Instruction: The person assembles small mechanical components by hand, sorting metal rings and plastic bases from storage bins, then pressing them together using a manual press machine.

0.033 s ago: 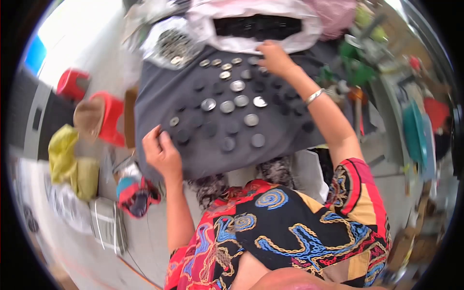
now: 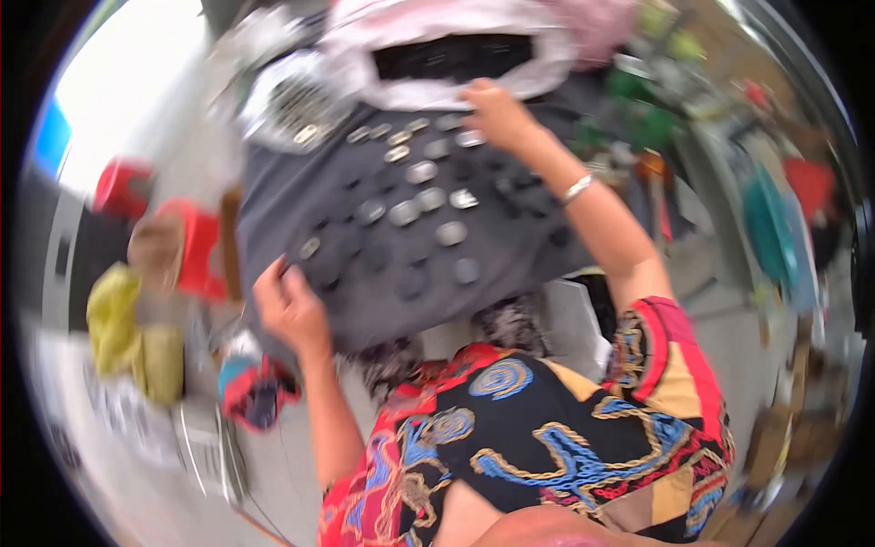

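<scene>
Lying across a dark grey cloth (image 2: 510, 264) spread over a raised surface in the middle of the head view: many small round discs (image 2: 428, 199), some shiny silver, some dark and nearly lost against the fabric, set out in loose rows and blurred by motion. Pressing on the near left edge of that cloth, just beside the closest dark discs, the left hand (image 2: 290, 308), fingers curled over the hem; whether anything sits inside that curl cannot be told. Reaching to the far side, the right hand (image 2: 492, 111), fingers bent down onto the silver discs at the top row, wrist ringed by a pale bangle (image 2: 576, 189); grip too smeared to judge as pinching a disc or only touching. Beyond the cloth, a white plastic bag (image 2: 547, 77) gaping open, its inside dark and full of black pieces. To its left, a clear bag (image 2: 292, 100) heaped with more metallic discs. On the floor at left, a red stool (image 2: 196, 246) and a yellow bag (image 2: 114, 314).
</scene>
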The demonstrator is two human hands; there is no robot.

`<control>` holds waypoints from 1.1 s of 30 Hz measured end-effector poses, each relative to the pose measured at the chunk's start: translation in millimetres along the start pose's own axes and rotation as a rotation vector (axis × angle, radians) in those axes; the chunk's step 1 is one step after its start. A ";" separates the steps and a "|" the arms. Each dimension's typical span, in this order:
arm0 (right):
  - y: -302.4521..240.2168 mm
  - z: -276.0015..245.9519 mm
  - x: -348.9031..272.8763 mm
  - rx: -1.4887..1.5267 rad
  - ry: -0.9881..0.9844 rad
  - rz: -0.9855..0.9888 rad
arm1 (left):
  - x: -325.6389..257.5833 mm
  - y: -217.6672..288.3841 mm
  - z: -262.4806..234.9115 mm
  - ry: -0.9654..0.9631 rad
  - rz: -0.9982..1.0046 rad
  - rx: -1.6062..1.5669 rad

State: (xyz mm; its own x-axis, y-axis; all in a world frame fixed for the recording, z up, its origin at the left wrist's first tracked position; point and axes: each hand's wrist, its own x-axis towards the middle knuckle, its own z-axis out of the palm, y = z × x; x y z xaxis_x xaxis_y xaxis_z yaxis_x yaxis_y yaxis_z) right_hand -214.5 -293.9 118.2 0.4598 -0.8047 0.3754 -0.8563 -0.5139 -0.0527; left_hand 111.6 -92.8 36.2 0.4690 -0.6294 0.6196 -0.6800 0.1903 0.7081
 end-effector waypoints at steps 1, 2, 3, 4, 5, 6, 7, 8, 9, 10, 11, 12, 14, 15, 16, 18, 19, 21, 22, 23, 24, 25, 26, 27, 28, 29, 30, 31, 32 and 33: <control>-3.5 -16.8 -12.3 0.027 0.189 -0.138 | -0.9 5.2 -6.1 -0.015 -0.084 0.040; -11.0 -37.8 -20.9 -0.013 0.200 -0.077 | -4.3 6.5 -14.1 -0.009 -0.134 0.051; -10.6 -59.8 -35.4 0.019 0.328 -0.087 | -7.4 -3.8 -16.7 -0.001 -0.070 0.104; -15.2 -93.4 -44.5 0.032 0.461 -0.108 | -8.0 -13.7 -27.0 0.034 -0.055 0.109; -4.1 -130.9 -62.2 -0.101 0.524 -0.066 | -8.8 -16.6 -29.3 0.034 -0.056 0.060; 9.5 -167.0 -86.9 -0.230 0.579 -0.021 | -8.1 -18.3 -25.9 0.028 -0.059 0.017; 24.7 -196.5 -113.8 -0.346 0.608 0.153 | -6.4 -20.8 -19.0 0.015 -0.027 0.006; 41.7 -221.5 -139.4 -0.335 0.688 0.268 | -3.7 -23.6 -12.1 0.004 0.004 -0.005; 60.8 -248.2 -168.0 -0.494 0.683 0.408 | -0.5 -29.7 -8.5 -0.011 0.020 -0.003; 86.4 -270.9 -196.1 -0.593 0.635 0.543 | -1.4 -27.8 -5.8 -0.012 0.044 0.014; 107.6 -290.2 -221.9 -0.694 0.620 0.629 | -2.0 -33.0 -4.0 -0.011 0.047 0.021; 127.3 -306.4 -246.9 -0.754 0.500 0.798 | -1.0 -40.0 -3.0 -0.006 0.048 0.036; 171.4 -335.5 -282.6 -0.712 0.297 1.010 | -4.2 -42.9 9.1 -0.011 0.010 0.025; 180.2 -344.2 -296.2 -0.631 0.067 1.172 | -3.2 -44.0 7.3 -0.025 -0.032 0.043; 188.9 -349.6 -308.3 -0.537 -0.167 1.318 | -2.1 -48.4 5.3 -0.027 -0.025 0.037; 183.1 -349.3 -303.9 -0.495 -0.336 1.333 | -0.5 -54.0 -0.2 -0.023 -0.029 0.026; 180.8 -348.4 -300.6 -0.456 -0.513 1.340 | -1.3 -55.6 -2.4 -0.014 -0.025 0.031; 227.0 -352.5 -326.7 -0.314 -0.526 1.433 | -4.4 -49.8 6.0 -0.033 -0.076 0.033; 245.5 -348.2 -333.9 -0.151 -0.566 1.514 | -3.3 -50.2 4.8 -0.029 -0.072 0.039; 247.0 -343.1 -325.9 -0.142 -0.571 1.496 | -3.0 -53.4 1.0 -0.020 -0.068 0.049; 243.4 -342.3 -321.3 -0.124 -0.610 1.513 | -3.5 -55.7 -1.6 -0.015 -0.063 0.054; 239.9 -340.2 -315.8 -0.106 -0.651 1.531 | -3.7 -57.3 -4.1 -0.008 -0.063 0.063; 245.2 -340.4 -319.1 -0.107 -0.647 1.531 | -4.5 -57.1 -2.3 0.005 -0.063 0.053; 250.0 -339.9 -322.7 -0.160 -0.610 1.527 | -5.1 -56.5 -0.6 0.017 -0.063 0.043; 254.9 -340.4 -326.1 -0.212 -0.573 1.523 | -5.4 -55.4 1.0 0.017 -0.063 0.039; 254.4 -339.1 -322.1 -0.210 -0.577 1.518 | -5.2 -54.5 0.4 0.038 -0.051 0.058; 248.6 -338.7 -316.3 -0.213 -0.575 1.562 | -5.7 -54.5 -1.8 0.058 -0.039 0.079; 242.0 -339.1 -311.7 -0.216 -0.572 1.605 | -6.3 -53.8 -3.8 0.059 -0.040 0.087; 237.0 -341.7 -311.5 -0.216 -0.575 1.603 | -6.3 -52.4 -4.2 0.068 -0.042 0.077; 231.4 -344.9 -312.2 -0.213 -0.639 1.489 | -6.5 -51.3 -4.7 0.077 -0.044 0.068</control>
State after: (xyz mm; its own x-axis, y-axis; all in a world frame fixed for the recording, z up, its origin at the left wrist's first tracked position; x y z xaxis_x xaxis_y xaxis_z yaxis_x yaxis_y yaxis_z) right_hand -637.4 -59.0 308.0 -0.7840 -0.5369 -0.3116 -0.5975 0.7887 0.1447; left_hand 146.1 -95.0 -2.6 0.5392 -0.5757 0.6147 -0.6934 0.1108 0.7120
